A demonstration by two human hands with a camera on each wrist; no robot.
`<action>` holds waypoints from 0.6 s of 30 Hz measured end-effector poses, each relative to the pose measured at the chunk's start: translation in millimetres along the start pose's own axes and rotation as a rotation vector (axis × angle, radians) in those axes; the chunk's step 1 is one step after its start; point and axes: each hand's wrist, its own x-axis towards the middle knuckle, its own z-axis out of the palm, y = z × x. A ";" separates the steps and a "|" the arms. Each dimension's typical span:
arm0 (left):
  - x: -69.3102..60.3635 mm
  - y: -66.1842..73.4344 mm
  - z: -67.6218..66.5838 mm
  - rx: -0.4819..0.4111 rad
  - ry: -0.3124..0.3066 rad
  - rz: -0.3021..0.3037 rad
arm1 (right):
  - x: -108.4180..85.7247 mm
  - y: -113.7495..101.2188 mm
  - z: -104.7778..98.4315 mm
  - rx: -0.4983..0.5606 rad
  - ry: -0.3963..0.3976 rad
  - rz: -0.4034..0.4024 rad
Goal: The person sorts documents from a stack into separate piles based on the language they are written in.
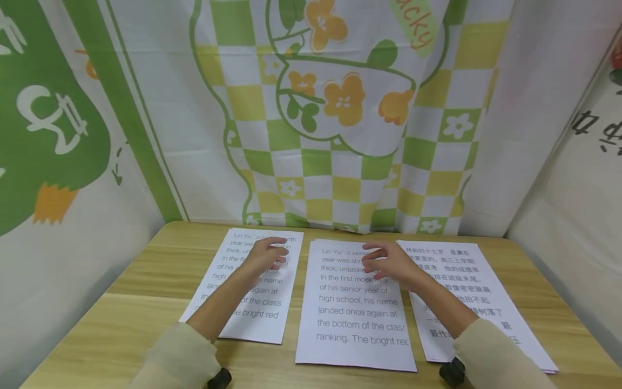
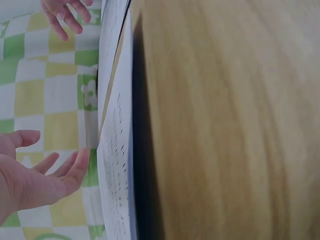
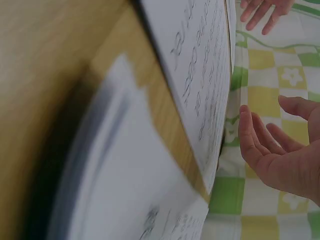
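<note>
We held our bare left hand [image 1: 264, 259] and right hand [image 1: 390, 263] empty, apart, above white rectangular printed-paper stacks [image 1: 357, 319], spaced apparently for legibility.

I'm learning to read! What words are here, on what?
Middle paper: "Lin Yu… year was… thick… In the first mock… of his senior year of high school, his name landed once again at the bottom of the class ranking. The bright red"
Left paper: "Lin Yu… bright red", partly covered.
Right paper: "林屿的十七岁…", partly covered.
Curtain: "cky", cut off.
Side cloths: unreadable.
</note>
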 end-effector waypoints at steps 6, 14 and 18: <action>-1.5 -1.8 16.8 -0.002 -0.060 0.004 | -14.3 12.2 -22.6 0.015 0.097 0.064; -6.8 -2.5 27.1 -0.054 -0.123 -0.024 | -24.4 22.3 -40.0 0.031 0.179 0.138; -7.2 -3.6 29.4 -0.093 -0.144 -0.027 | -27.5 25.1 -42.6 0.062 0.167 0.161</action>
